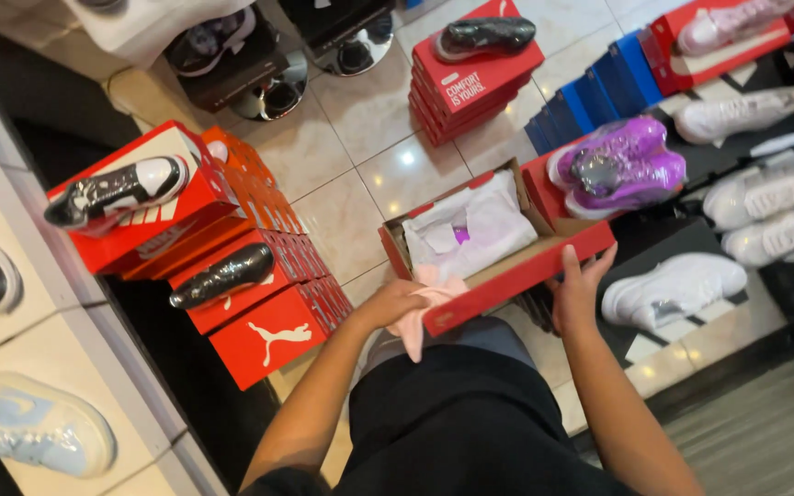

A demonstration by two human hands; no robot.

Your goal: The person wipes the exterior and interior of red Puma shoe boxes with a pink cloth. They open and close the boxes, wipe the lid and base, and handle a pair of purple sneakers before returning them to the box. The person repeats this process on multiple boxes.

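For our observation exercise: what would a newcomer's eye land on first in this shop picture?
First, the open red cardboard shoe box at centre, white tissue paper inside, supported by the left hand and right hand. Next, the glossy purple sneakers on its lid, right of centre. Then the stacked red shoe boxes at left, topped with black shoes.

A shoe shop: stacks of red shoe boxes on a tiled floor, single display shoes set on top, such as a purple shoe, plus white sneakers lined up on shelves.
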